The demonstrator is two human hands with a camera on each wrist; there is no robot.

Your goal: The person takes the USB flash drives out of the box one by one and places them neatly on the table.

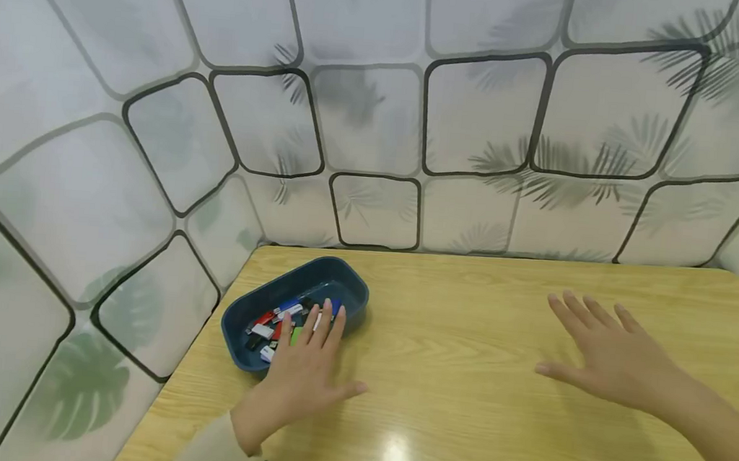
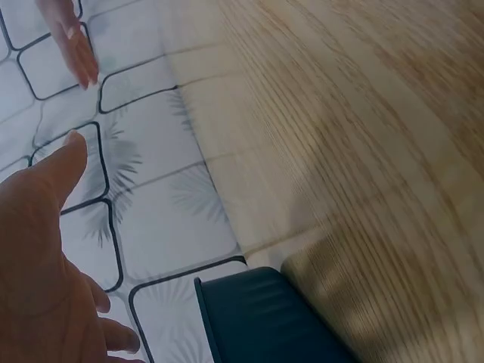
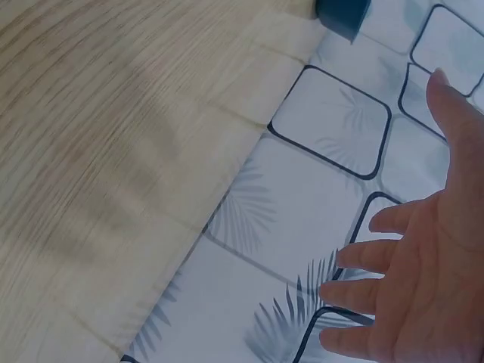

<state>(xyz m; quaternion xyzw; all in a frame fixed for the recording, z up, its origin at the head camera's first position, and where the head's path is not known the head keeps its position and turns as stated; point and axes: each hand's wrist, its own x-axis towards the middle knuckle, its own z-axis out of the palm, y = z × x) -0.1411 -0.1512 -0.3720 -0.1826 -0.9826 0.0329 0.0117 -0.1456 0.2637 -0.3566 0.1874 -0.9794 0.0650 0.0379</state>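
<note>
My left grip (image 1: pixel 303 370) is spread wide and holds nothing; in the head view its fingers overlap the near side of the blue bin (image 1: pixel 349 283), though I cannot tell how far above it they hang. The small coloured pieces (image 1: pixel 262 331), perhaps USB sticks, lie in the bin beneath those fingers and just to their left. My right grip (image 1: pixel 613 358) is wide too, holds nothing, and hangs over the tabletop (image 1: pixel 466 325), with the bin well apart to its left.

If I lower the left grip as it is, my palm could catch the near rim and tip or slide the bin. My right grip is too far off to steady it. The pieces crowd and overlap, so a careless pinch might lift two or bury one. My own fingers partly cover the green piece (image 1: pixel 297 335), so I could misjudge its edges and let it slip.
</note>
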